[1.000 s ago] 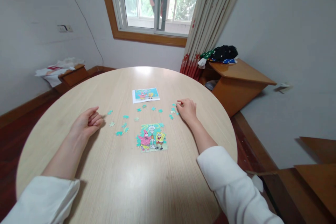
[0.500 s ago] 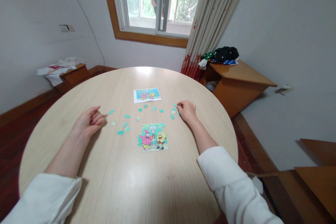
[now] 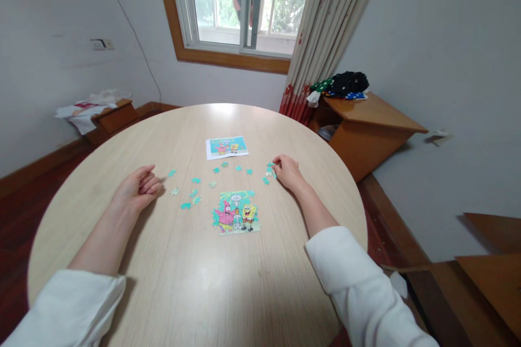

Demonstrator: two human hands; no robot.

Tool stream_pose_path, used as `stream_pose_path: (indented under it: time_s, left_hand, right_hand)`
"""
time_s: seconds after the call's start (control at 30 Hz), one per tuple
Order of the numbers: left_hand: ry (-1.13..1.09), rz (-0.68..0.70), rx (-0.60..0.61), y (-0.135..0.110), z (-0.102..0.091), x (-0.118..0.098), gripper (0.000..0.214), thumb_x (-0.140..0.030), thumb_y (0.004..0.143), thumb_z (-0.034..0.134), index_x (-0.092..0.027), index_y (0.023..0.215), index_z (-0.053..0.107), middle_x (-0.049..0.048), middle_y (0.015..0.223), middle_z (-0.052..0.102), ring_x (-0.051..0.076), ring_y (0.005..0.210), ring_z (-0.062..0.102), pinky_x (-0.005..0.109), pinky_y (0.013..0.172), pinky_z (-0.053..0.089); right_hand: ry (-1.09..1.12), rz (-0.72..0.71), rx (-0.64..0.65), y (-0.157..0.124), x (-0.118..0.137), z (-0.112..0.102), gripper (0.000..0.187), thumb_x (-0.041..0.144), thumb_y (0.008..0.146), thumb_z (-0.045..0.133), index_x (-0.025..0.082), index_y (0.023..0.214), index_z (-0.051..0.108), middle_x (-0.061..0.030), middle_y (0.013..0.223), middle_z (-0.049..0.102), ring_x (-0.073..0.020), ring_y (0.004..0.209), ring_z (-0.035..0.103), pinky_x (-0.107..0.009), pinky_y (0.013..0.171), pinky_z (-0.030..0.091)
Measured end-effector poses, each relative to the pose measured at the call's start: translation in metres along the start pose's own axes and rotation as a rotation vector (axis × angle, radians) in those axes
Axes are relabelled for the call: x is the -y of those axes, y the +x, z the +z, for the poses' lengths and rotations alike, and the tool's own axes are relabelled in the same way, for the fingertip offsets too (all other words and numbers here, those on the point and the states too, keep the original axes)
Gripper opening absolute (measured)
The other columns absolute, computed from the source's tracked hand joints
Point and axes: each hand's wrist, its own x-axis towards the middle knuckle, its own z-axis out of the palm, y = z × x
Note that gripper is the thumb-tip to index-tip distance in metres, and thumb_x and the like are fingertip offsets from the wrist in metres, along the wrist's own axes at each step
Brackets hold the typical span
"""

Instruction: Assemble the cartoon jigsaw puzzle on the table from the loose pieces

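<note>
Near the middle of the table lies a partly assembled jigsaw puzzle (image 3: 236, 212) with a pink starfish, a squid figure and a yellow sponge. My right hand (image 3: 287, 171) is at a small cluster of turquoise puzzle pieces (image 3: 266, 180) to its upper right. Thumb and fingers pinch together at a piece there, partly hidden by the fingers. My left hand (image 3: 140, 187) rests on its side at the left with fingers curled in and nothing visible in them. Loose pieces (image 3: 196, 180) lie between it and the puzzle.
Behind the puzzle is a printed reference picture (image 3: 227, 147) on white paper. More loose pieces (image 3: 238, 168) form a rough row in front of it. The round wooden table (image 3: 195, 293) faces a window; a cabinet (image 3: 370, 124) with cloths on top stands beyond its right edge.
The view has shifted very slightly. My right hand's fingers have drawn in a little at the cluster of pieces; my left hand has stayed where it was.
</note>
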Motion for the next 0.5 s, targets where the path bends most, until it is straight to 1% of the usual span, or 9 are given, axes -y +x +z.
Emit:
stream_pose_path:
  time_s: [0.13, 0.3, 0.37, 0.43, 0.5]
  left_hand:
    - [0.004, 0.006, 0.001, -0.001, 0.0, 0.0, 0.045, -0.004, 0.089, 0.043, -0.019, 0.053, 0.021, -0.0106, 0.034, 0.021, 0.004, 0.027, 0.016, 0.018, 0.03, 0.016]
    - [0.007, 0.007, 0.006, -0.002, 0.001, 0.0, 0.043, -0.003, 0.086, 0.045, -0.02, 0.055, 0.02, -0.011, 0.034, 0.021, 0.004, 0.027, 0.016, 0.019, 0.03, 0.016]
    - [0.008, 0.008, 0.012, -0.001, 0.0, 0.0, 0.043, -0.003, 0.084, 0.046, -0.021, 0.055, 0.02, -0.0112, 0.035, 0.02, 0.004, 0.028, 0.017, 0.019, 0.031, 0.016]
    - [0.009, 0.01, 0.019, 0.001, -0.002, -0.001, 0.043, -0.003, 0.082, 0.048, -0.021, 0.056, 0.018, -0.0116, 0.036, 0.02, 0.004, 0.028, 0.017, 0.019, 0.031, 0.016]
    - [0.009, 0.012, 0.026, 0.002, -0.003, -0.001, 0.043, -0.003, 0.08, 0.05, -0.021, 0.057, 0.018, -0.012, 0.037, 0.019, 0.004, 0.028, 0.017, 0.02, 0.031, 0.016]
  right_hand:
    - [0.119, -0.011, -0.009, 0.0, -0.001, -0.001, 0.008, 0.013, 0.077, 0.057, 0.016, 0.084, 0.062, -0.004, 0.078, 0.066, -0.0155, 0.072, 0.057, -0.029, 0.073, 0.041]
    - [0.305, -0.028, -0.055, -0.003, 0.006, -0.004, 0.01, 0.017, 0.074, 0.059, 0.014, 0.081, 0.065, -0.0032, 0.073, 0.065, -0.0143, 0.067, 0.056, -0.028, 0.068, 0.043]
    - [0.457, -0.011, -0.095, -0.003, 0.011, -0.005, 0.014, 0.023, 0.074, 0.059, 0.014, 0.082, 0.066, -0.004, 0.075, 0.066, -0.0147, 0.068, 0.056, -0.029, 0.068, 0.044]
    - [0.672, 0.027, -0.119, -0.004, 0.016, -0.008, 0.019, 0.03, 0.072, 0.061, 0.015, 0.083, 0.066, -0.0047, 0.078, 0.067, -0.015, 0.071, 0.058, -0.029, 0.069, 0.047]
    - [0.908, 0.082, -0.093, -0.005, 0.02, -0.011, 0.023, 0.035, 0.068, 0.067, 0.017, 0.082, 0.066, -0.0042, 0.08, 0.068, -0.015, 0.073, 0.06, -0.029, 0.071, 0.05]
